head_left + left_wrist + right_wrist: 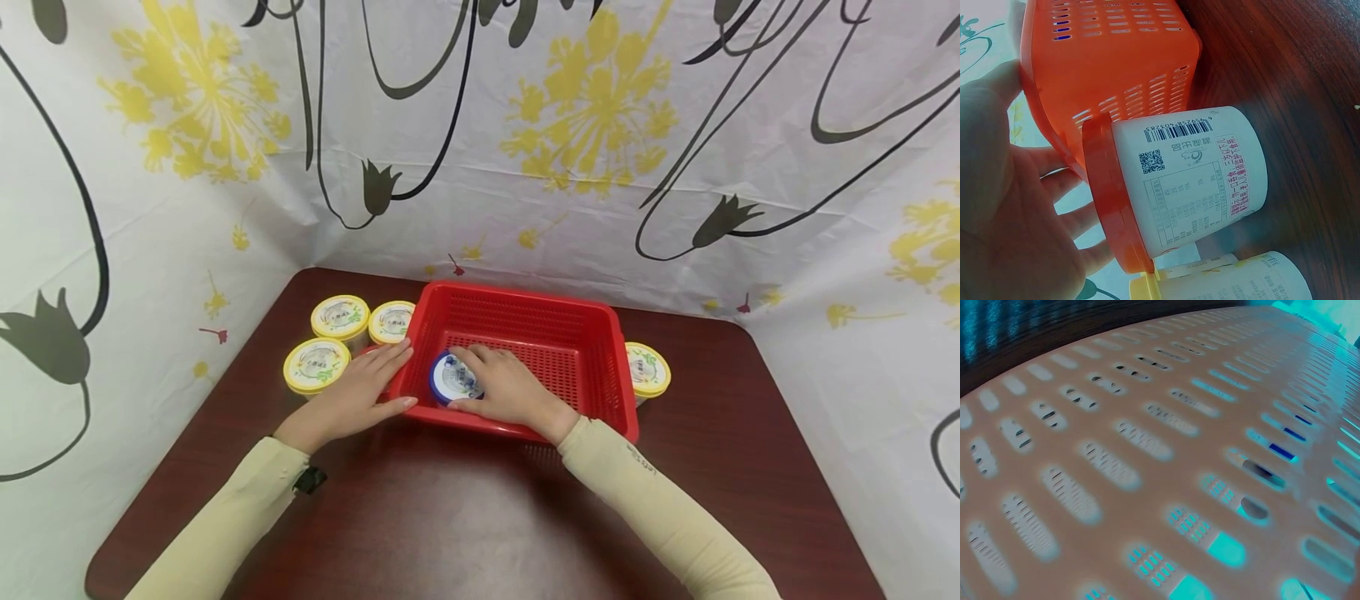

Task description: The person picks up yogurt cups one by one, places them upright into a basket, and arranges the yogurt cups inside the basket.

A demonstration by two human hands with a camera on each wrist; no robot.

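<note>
In the head view, my left hand (347, 406) touches the left rim of a red basket (525, 293) with its fingers extended. The left wrist view shows that hand (1016, 206) at the rim of the basket (1116, 69), its fingers beside a red-lidded white tub (1191, 181) outside the basket. Inside the basket, at its left end, my right hand (510, 390) grips a blue-lidded tub (452, 379) from the right, fingers and thumb around the lid. Slotted basket wall (1179, 469) fills the right wrist view, which does not show the right hand.
Several yellow-lidded tubs (341, 317) stand on the dark red table (465, 517) left of the basket; one (1241, 281) is near the red-lidded tub. Another yellow-lidded tub (648, 369) stands against the basket's right side. Patterned cloth (480, 167) rises behind and beside the table.
</note>
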